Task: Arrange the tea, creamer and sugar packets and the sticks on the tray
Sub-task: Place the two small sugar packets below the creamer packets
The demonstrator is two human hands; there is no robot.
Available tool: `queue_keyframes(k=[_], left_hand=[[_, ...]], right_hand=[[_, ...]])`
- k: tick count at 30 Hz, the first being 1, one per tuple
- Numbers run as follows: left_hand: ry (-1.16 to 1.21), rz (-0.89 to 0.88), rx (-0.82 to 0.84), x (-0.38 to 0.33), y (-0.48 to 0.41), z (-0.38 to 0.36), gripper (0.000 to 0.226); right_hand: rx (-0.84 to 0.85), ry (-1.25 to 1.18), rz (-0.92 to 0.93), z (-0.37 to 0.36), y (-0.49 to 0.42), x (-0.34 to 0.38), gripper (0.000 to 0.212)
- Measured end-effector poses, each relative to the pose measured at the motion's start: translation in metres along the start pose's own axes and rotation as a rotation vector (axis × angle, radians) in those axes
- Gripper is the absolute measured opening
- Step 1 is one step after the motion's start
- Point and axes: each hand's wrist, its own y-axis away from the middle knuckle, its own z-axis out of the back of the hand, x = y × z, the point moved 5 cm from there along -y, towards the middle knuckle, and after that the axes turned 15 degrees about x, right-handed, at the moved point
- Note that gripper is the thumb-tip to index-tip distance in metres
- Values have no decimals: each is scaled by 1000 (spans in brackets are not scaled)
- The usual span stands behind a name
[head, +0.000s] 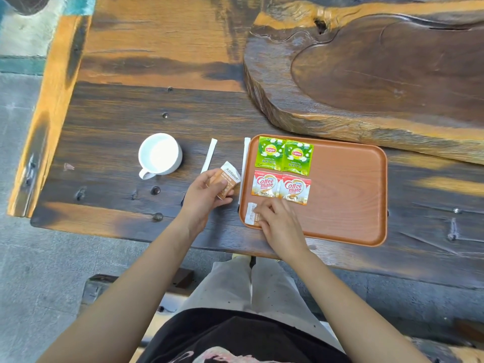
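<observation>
**Third row of packets going down on the tray**

The person's forearms are reaching out from the bottom of the view, over pale trousers and a dark shirt, to the near edge of the tabletop (110, 121).

The right hand (281, 222) is resting palm-down on the tray (353, 195), fingertips pressing a sugar packet (251, 214) flat into the near left corner. Judgement: it is being squared under the rows above, starting a third row.

The left hand (203, 197) is hovering off the tray, just left of its rim, curled around a second sugar packet (225, 182), thumb on its face. It is probably waiting its turn beside the first.

Already on the tray: two green tea packets (284, 157) side by side at the far left, two creamer packets (281, 188) directly below them, edges touching. Like is being kept with like, so the right half is lying bare.

Two white sticks are not yet placed: one stick (245, 169) is lying on the tabletop along the tray's left rim, another stick (209, 156) farther left, tilted. A white mug (160, 154) is standing beyond them, well apart from the tray. A carved wooden slab (379, 64) is filling the far right.
</observation>
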Motion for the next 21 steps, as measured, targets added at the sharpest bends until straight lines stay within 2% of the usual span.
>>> queue_keyframes(k=[3,5,8,11,13,18,20,21], left_hand=[[-135,-11,47,-1,0,-3,34],[-221,-15,108,-1,0,-9,38],[-294,-32,226,-3,0,-22,39],[-298,-54,326,-4,1,-37,27],[-303,-43,334,-5,-1,-44,17],[-447,-23,354,-7,-6,-56,4],[-455,7,389,-6,-8,-64,9],[-408,11,384,-7,-8,-68,9]], right_hand=[[-16,-15,-4,1,1,-1,27],[-48,-134,-27,9,1,1,28],[-130,-588,-151,29,-3,4,27],[-84,-947,-242,37,-9,3,17],[-86,-979,-256,43,-7,-2,13],[-90,-620,-189,68,-1,-8,6],[-165,-651,-209,74,2,-8,11],[-209,-745,-235,73,3,-10,13]])
